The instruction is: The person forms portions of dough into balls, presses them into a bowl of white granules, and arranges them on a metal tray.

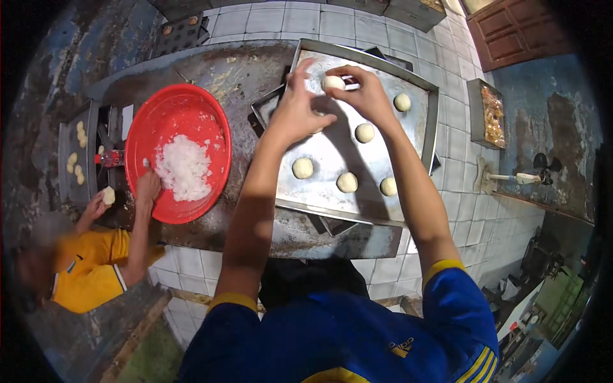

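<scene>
My right hand pinches a pale dough ball between thumb and fingers over the far part of a large metal baking tray. My left hand hovers over the tray's far left side, its fingers and thumb apart with nothing between them. More dough balls rest spaced out on the tray: one right of my right hand, one near the middle, and others toward the near edge. Part of another pale ball shows beneath my left hand, mostly hidden.
Left of the tray stands a red basin with white shredded filling. A co-worker in a yellow shirt reaches into it, holding dough in the other hand. Further left lies a tray of dough pieces. A filled metal box sits at right.
</scene>
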Available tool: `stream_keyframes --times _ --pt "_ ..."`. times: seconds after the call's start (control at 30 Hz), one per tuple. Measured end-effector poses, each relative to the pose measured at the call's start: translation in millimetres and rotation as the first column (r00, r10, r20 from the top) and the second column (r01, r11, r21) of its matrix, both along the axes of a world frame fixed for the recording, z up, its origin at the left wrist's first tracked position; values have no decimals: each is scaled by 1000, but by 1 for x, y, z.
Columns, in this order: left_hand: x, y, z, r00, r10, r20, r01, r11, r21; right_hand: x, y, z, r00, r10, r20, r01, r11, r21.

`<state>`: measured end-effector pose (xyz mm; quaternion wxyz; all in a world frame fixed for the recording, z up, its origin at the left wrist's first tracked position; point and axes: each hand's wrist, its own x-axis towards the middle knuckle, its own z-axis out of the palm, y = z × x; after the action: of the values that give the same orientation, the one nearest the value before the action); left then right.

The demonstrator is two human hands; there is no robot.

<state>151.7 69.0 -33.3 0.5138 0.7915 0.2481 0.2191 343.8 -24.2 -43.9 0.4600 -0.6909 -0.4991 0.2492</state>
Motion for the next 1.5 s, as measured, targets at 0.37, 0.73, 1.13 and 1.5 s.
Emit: stream_keyframes --times 0.37,0.73,1.13,1.5 --pt "-119 -47 -28 906 419 -64 -421 907 -9 10 51 -132 491 259 832 -93 965 -245" --pt "-158 -84 -25 899 438 -18 -428 869 -247 -26 23 -53 403 746 530 -643 643 -415" --pt "-158 -79 -6 877 480 -5 -431 783 -448 -125 2 16 831 443 -336 -534 803 -263" --pt "-245 -20 65 571 757 317 -384 588 -712 -360 45 71 826 -71 -559 225 951 212"
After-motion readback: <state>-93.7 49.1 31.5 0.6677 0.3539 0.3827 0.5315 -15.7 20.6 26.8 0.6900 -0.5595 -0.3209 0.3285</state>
